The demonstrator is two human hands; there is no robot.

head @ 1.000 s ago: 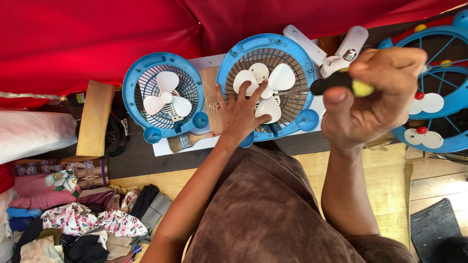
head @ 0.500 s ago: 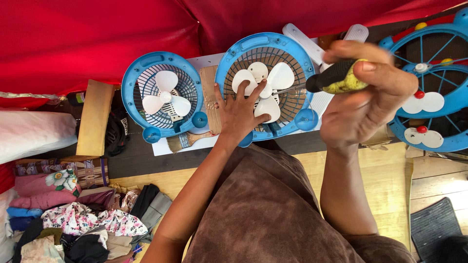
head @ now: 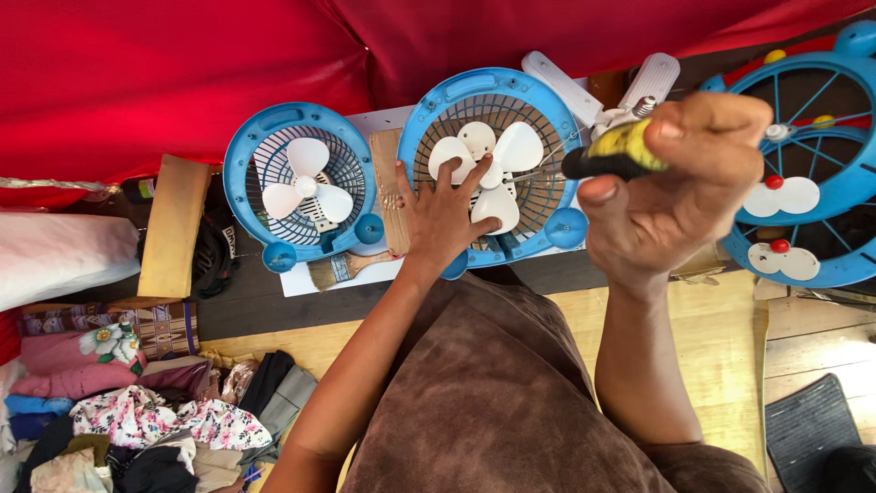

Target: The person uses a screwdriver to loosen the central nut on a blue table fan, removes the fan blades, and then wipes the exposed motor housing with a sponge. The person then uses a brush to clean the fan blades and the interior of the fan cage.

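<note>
Left hand (head: pixel 444 215) lies flat with fingers spread on the white three-bladed plastic propeller (head: pixel 486 171) of the round blue plastic fan with a dark grille (head: pixel 493 160), gripping nothing, just pressing the blades still. That fan sits mid-scene at the far edge of the dark table (head: pixel 246 297), against the red cloth backdrop (head: pixel 182 73).

Right hand (head: pixel 671 196) is clenched round the yellow-and-black handled screwdriver (head: pixel 613 157), raised to the right of the fan; its thin metal shaft points left toward the hub, the tip not clearly seated.

Risks, as judged from here:
- Tip looks off the screw, so a push could skid it across the blades or into the left fingers, which lie right beside the hub.
- Thin blades could flex or crack under the palm's weight.
- The fan is only pinned by one hand; torque may spin or slide it into the second, smaller blue fan with white blades (head: pixel 299 185) just to its left.
- Wooden-handled paintbrush (head: pixel 351 267) near the table's front edge could get knocked off.
- Large blue wheel-like grille with white and red knobs (head: pixel 803 173) crowds the right elbow room.
</note>
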